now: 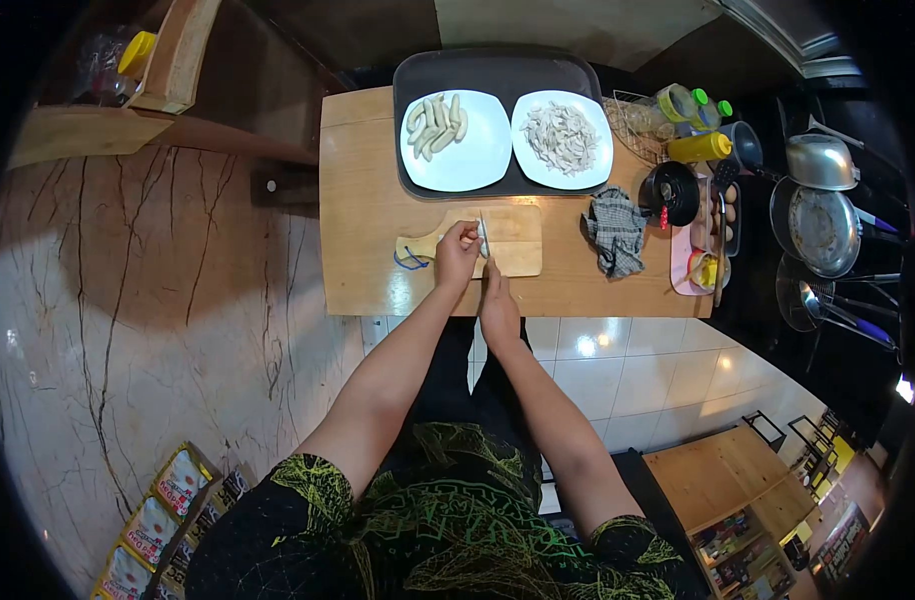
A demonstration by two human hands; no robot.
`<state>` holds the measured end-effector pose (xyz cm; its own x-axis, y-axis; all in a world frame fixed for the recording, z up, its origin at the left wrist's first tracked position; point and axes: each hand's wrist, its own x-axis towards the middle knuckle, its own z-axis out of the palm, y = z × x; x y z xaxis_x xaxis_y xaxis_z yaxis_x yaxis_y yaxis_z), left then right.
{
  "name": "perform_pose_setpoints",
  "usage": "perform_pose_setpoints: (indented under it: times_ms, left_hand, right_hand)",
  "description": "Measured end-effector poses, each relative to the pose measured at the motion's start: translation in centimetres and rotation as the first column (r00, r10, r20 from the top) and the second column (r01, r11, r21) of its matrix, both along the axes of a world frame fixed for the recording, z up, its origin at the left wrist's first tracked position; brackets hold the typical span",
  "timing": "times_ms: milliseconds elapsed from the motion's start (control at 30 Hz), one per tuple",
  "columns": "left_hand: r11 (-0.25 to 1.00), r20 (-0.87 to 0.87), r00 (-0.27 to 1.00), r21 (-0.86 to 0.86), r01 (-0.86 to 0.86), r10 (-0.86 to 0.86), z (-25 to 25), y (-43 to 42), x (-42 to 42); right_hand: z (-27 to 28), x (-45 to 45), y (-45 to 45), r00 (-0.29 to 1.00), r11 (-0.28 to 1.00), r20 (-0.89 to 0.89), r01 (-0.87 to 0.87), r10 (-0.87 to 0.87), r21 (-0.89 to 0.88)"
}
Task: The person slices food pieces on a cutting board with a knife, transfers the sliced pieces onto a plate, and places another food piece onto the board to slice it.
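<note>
On a wooden cutting board (521, 240) my right hand (498, 308) grips a knife (485, 232), its narrow blade pointing away from me. My left hand (458, 257) is closed at the blade's left side, its fingertips pinching a small pale piece of food (484, 246) that they partly hide. Beyond the board, a white plate (483, 165) holds several pale, finger-shaped pieces (435, 124) that look like small sausages. Beside it, another white plate (578, 180) carries a heap of thin pale slices (562, 138).
Both plates stand on a dark tray (498, 68) at the table's far side. To the right lie a crumpled checked cloth (616, 232), a black pot (670, 194), a yellow bottle (700, 147) and eggs (730, 208). Pans (824, 232) hang farther right.
</note>
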<state>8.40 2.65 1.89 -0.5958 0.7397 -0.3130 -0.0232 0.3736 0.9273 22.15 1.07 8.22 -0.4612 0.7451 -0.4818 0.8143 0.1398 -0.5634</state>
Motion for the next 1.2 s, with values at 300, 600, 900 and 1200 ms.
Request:
perform_pose_setpoints:
  times_ms: [300,600,900,1200]
  left_hand:
    - [1.000,0.086,0.996,-0.018,-0.020,0.021,0.5,0.1,0.0]
    - [0.998,-0.030,0.998,-0.027,0.048,-0.049,-0.3,0.0,-0.3]
    - [1.000,0.116,0.993,0.008,0.029,-0.030,-0.1,0.2,-0.7]
    - [0.999,0.071,0.997,0.029,0.033,-0.035,0.2,0.0,-0.5]
  right_hand:
    - [0.8,-0.2,1.0,0.997,0.999,0.061,-0.050,0.051,-0.017]
    - [0.2,-0.3,0.3,1.000,1.000,0.017,-0.008,0.008,-0.016]
    - [-0.7,0.9,-0.2,0.997,0.997,0.031,-0.067,0.066,0.036]
    - [-0.7,-1.0,0.8,0.999,0.999,0.035,-0.037,0.037,-0.014]
